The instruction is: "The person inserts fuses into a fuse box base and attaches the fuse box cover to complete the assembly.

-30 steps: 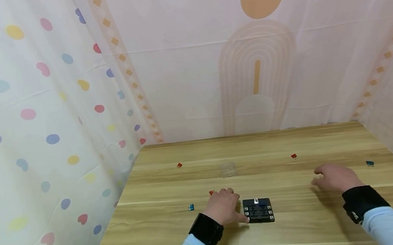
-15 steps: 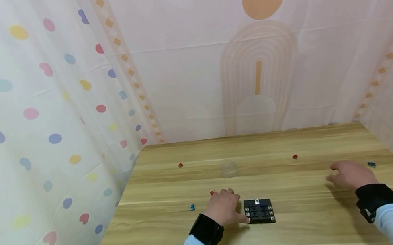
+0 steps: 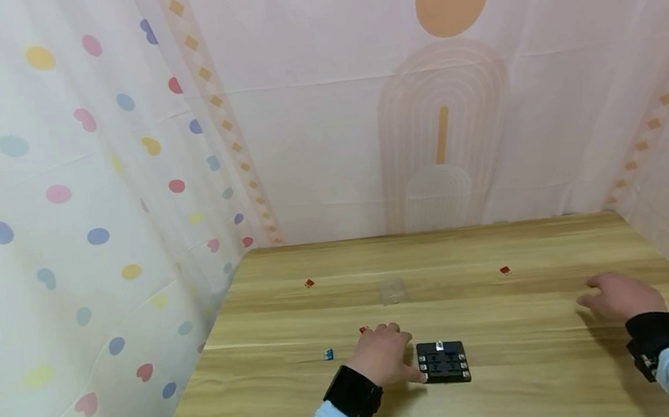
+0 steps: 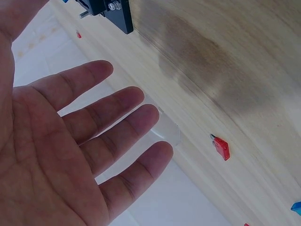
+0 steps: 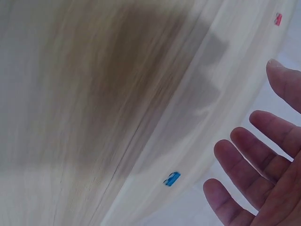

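Observation:
A black fuse block (image 3: 444, 362) with metal screw terminals lies flat on the wooden table. My left hand (image 3: 382, 356) is beside it, its thumb at the block's left edge and its other fingers extended. Just beyond those fingertips is a red blade fuse (image 3: 363, 330), partly covered in the head view. To that hand's left lies a blue blade fuse (image 3: 328, 354). My right hand (image 3: 625, 296) hovers over the table's right side with loose, spread fingers and nothing in them. Another blue blade fuse (image 5: 172, 179) shows near it in the right wrist view; the hand hides it from the head view.
Two more red blade fuses lie farther back, one red fuse (image 3: 309, 283) at left and one red fuse (image 3: 505, 270) at right. Between them sits a clear plastic cover (image 3: 392, 291). Patterned curtains (image 3: 314, 135) hang behind the wooden table (image 3: 533, 378) and at its sides.
My right hand has moved rightward across the table, so it now covers the right-hand blue fuse in the head view. The left hand has stayed at the fuse block.

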Demonstrator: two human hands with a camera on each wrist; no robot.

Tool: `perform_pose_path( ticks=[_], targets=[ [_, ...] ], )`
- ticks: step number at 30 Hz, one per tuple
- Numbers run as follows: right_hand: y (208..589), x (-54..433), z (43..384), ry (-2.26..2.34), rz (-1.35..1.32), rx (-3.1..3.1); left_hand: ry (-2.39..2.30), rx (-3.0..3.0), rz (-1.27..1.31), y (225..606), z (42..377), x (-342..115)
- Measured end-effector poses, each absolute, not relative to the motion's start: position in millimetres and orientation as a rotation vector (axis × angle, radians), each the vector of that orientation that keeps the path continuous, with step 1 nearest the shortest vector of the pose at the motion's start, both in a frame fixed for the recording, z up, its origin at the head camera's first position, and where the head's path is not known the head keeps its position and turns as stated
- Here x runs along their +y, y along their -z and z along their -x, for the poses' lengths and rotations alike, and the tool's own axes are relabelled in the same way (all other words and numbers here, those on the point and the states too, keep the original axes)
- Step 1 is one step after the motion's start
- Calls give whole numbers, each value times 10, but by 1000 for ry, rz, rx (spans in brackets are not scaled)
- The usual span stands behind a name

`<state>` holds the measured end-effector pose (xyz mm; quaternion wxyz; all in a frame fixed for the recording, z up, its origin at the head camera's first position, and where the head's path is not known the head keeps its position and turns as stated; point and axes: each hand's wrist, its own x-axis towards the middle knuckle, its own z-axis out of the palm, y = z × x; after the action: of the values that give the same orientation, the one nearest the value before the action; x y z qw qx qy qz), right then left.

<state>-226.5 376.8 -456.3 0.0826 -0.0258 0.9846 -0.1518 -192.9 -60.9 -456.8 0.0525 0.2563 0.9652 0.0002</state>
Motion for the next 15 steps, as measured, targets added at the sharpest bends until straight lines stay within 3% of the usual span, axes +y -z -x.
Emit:
perform_pose_path(
  ticks=[15],
  targets=[
    [4538,3974,2340,432,-69,2936,29,2930,-783,4593,1944,-614]
  ],
)
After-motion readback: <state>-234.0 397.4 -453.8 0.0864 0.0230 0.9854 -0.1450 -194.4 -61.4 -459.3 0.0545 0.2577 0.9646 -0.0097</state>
